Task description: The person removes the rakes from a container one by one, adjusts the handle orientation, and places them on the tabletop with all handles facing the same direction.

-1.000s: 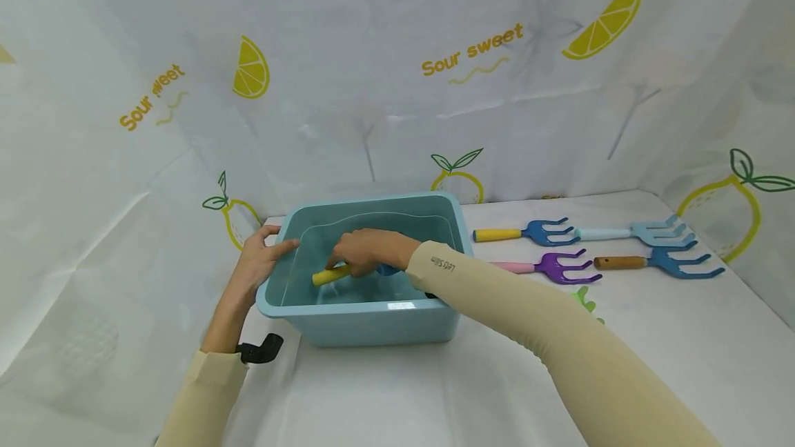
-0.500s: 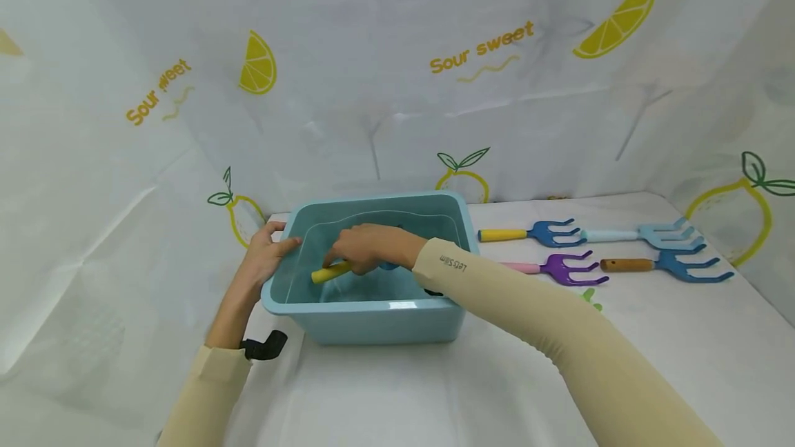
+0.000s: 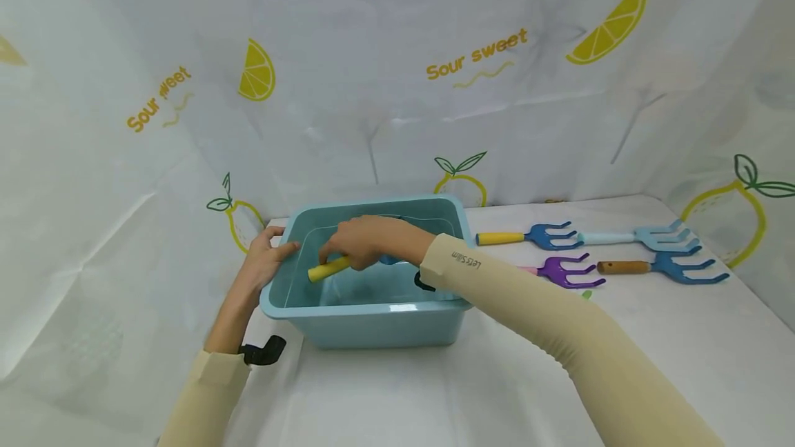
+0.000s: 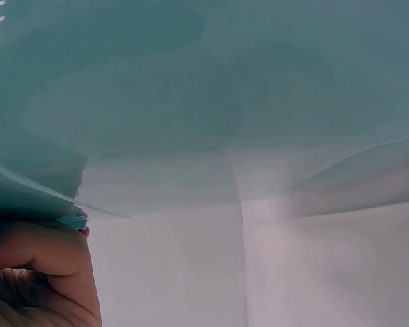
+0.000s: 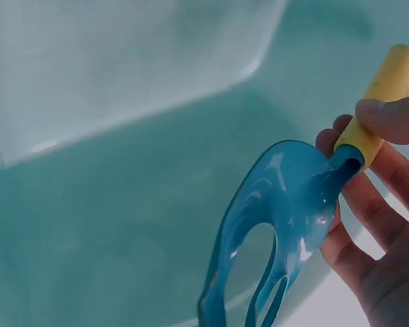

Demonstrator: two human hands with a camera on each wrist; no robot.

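Note:
A light blue plastic basin [image 3: 366, 310] stands on the table. My left hand [image 3: 267, 261] grips its left rim, thumb over the inside edge; curled fingers of this left hand [image 4: 44, 262] show at the lower left of the left wrist view. Inside the basin, my right hand [image 3: 366, 236] holds a hand rake [image 3: 328, 269] by its yellow handle. In the right wrist view, thumb and fingers pinch the handle where it meets the blue head of the hand rake [image 5: 286, 191]. The ends of its tines run out of that view.
Right of the basin lie a yellow-handled blue rake [image 3: 546, 236], a light blue rake [image 3: 640, 235], a purple rake [image 3: 562, 271] and a wooden-handled blue rake [image 3: 671, 267]. A green piece [image 3: 586, 294] is mostly hidden behind my right sleeve. A lemon-print sheet [image 3: 348, 88] hangs behind.
My right hand has risen a little inside the basin, and the yellow-handled rake has come up with it. The left hand keeps its hold on the rim.

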